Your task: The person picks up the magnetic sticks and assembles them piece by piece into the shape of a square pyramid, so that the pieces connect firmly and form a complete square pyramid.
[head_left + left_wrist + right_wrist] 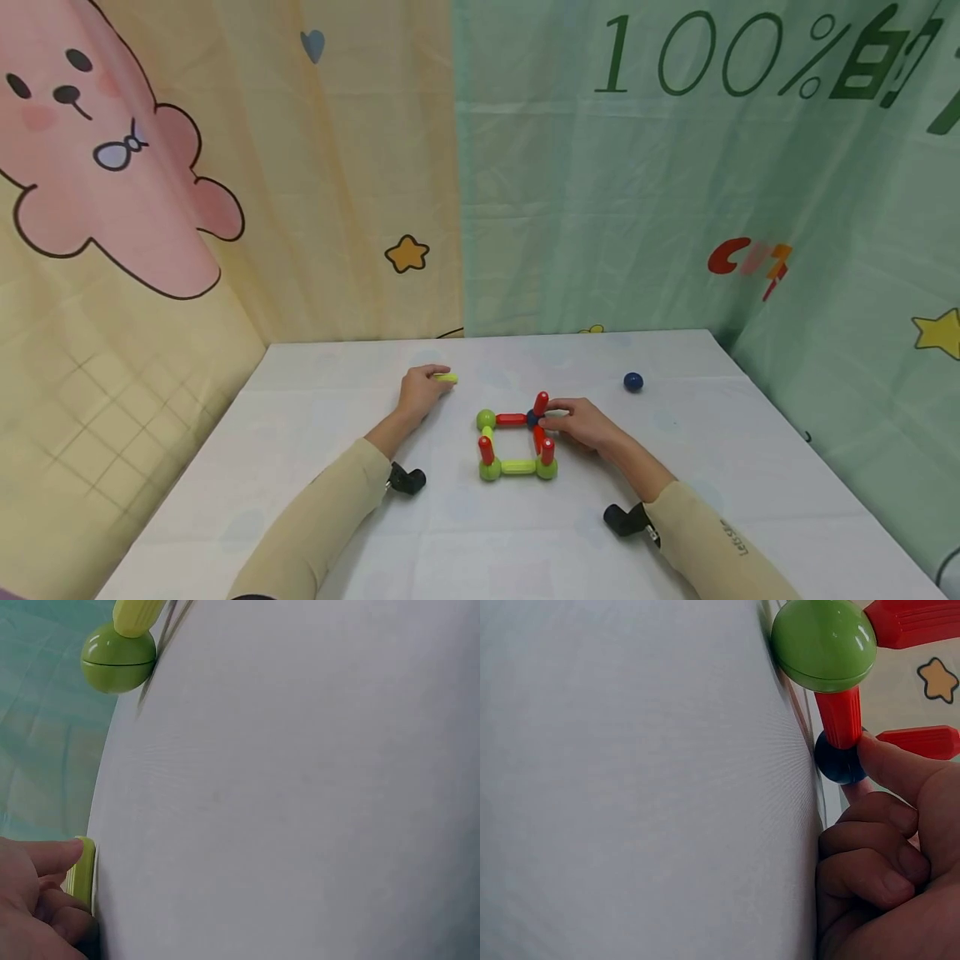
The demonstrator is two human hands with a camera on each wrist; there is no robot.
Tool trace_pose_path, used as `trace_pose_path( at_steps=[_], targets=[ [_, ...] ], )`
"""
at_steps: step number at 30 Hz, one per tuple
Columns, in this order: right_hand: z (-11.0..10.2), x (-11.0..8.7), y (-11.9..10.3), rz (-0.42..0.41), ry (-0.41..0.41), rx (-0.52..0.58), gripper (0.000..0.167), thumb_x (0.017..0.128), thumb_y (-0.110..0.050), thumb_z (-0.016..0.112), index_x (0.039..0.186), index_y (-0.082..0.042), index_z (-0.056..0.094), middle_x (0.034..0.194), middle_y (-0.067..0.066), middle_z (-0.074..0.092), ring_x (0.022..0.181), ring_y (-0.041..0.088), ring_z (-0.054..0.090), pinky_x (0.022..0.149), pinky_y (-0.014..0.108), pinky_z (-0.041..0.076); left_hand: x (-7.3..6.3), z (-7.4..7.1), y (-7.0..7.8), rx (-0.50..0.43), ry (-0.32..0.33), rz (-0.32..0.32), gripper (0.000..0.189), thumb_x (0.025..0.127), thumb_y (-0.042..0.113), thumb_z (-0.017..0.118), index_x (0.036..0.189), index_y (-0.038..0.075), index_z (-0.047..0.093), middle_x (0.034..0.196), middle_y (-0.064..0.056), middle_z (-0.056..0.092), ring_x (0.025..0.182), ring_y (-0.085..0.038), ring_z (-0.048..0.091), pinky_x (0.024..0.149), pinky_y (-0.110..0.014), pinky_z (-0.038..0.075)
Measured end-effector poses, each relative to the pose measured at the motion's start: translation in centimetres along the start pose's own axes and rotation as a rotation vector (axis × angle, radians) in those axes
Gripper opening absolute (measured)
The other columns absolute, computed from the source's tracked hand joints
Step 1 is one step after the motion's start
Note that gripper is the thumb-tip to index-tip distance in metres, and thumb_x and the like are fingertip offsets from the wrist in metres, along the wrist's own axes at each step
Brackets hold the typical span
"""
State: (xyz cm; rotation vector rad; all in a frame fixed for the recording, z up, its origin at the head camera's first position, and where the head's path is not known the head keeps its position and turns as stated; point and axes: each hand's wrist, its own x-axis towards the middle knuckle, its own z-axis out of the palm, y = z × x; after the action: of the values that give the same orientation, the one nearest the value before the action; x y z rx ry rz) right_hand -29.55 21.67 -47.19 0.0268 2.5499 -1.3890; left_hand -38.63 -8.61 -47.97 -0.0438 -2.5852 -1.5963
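A square frame of rods and balls lies on the white table. Its corners are a back-left green ball (486,419), two front green balls and a dark blue ball (533,419) at the back right. Red rods form the back and right sides, yellow-green rods (518,467) the left and front. A red rod (542,403) stands upright on the blue ball, and others on both front balls. My right hand (583,423) pinches the blue ball between thumb and index finger, other fingers curled. Left of the frame, my left hand (422,392) grips a loose yellow-green rod (81,877) at the tabletop.
A separate dark blue ball (633,382) lies at the back right of the table (337,367). Printed curtains (360,167) hang behind and along the sides. Each wrist carries a black camera mount (407,479).
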Motion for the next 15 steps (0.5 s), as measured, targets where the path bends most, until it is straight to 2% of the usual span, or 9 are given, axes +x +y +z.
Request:
trace_pose_path(
  at_steps=[2,5,15],
  targets=[
    [0.0,0.09,0.06,0.007,0.002,-0.004,0.045,0.091,-0.034,0.072,0.133,-0.019,0.065,0.058,-0.002,0.035,0.047,0.017,0.031,0.048,0.026,0.027,-0.02,-0.04,0.11,0.001,-0.014,-0.017,0.028,0.087,0.005,0.073,0.115,0.004,0.075,0.131,-0.016,0.065,0.116,-0.025,0.059,0.096,-0.041,0.05],
    [-0.02,0.14,0.12,0.006,0.002,-0.005,0.045,0.09,-0.034,0.073,0.132,-0.019,0.066,0.059,-0.002,0.035,0.048,0.017,0.031,0.049,0.026,0.027,-0.04,-0.05,0.27,0.005,-0.024,-0.032,0.028,0.087,0.003,0.071,0.115,0.003,0.075,0.132,-0.017,0.065,0.122,-0.027,0.059,0.1,-0.043,0.049],
    [0.04,-0.04,-0.11,0.007,0.008,0.007,0.044,0.09,-0.033,0.074,0.131,-0.018,0.067,0.061,-0.002,0.035,0.05,0.016,0.032,0.05,0.026,0.026,-0.08,0.11,0.46,0.067,-0.013,-0.041,0.026,0.086,-0.002,0.07,0.112,0.001,0.075,0.126,-0.017,0.067,0.118,-0.029,0.061,0.096,-0.041,0.052]
  ],
)
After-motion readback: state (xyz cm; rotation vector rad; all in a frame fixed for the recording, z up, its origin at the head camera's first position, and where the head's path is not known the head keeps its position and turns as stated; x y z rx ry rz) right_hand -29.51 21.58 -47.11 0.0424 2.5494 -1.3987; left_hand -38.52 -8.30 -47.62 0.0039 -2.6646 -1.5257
